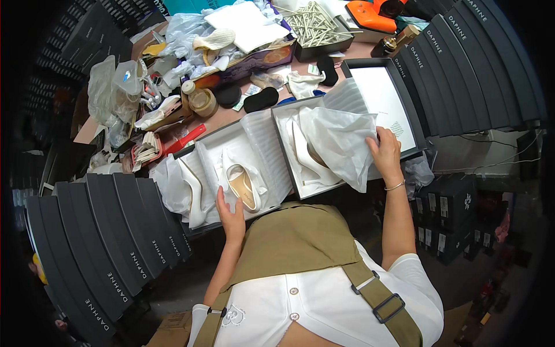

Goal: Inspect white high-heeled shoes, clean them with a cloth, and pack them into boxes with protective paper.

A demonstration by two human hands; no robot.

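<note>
Two open dark shoe boxes lie side by side in front of me. In the left shoe box (218, 136), a white high-heeled shoe (193, 194) lies on its side at the left, and another white shoe (244, 191) shows its tan insole. My left hand (232, 218) is at that box's near edge beside the second shoe, fingers apart, holding nothing. My right hand (386, 151) pinches the edge of a translucent white sheet (341, 141) over the right shoe box (283, 139). Under the sheet lies a white high-heeled shoe (303, 147), partly covered.
Stacks of dark shoe boxes rise at the left (110, 237) and right (457, 63). Behind stand a jar (202, 101), a purple carton (248, 66) of wrapping, a tray of pale sticks (312, 26) and a red-handled tool (188, 139). A box lid (378, 98) lies right.
</note>
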